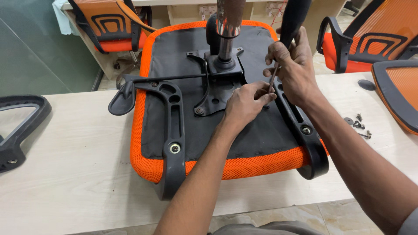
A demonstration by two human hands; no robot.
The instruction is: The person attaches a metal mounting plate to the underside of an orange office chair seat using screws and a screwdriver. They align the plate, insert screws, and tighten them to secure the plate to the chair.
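An upturned orange mesh chair seat (261, 165) with a black underside lies on the pale table (69, 165). Two black armrest brackets are bolted to it, the left bracket (172, 126) and the right bracket (300, 126). A chrome gas cylinder (226, 30) rises from the black centre plate (217, 87). My left hand (246, 102) pinches the lower end of a thin metal key tool (273, 78) at the right bracket. My right hand (291, 65) grips the tool's upper part, just above and beside the left hand.
Loose screws and washers (359, 126) lie on the table at the right. An orange mesh backrest (398, 93) sits at the right edge. A spare black armrest (17, 126) lies at the far left. Orange office chairs (111, 26) stand behind the table.
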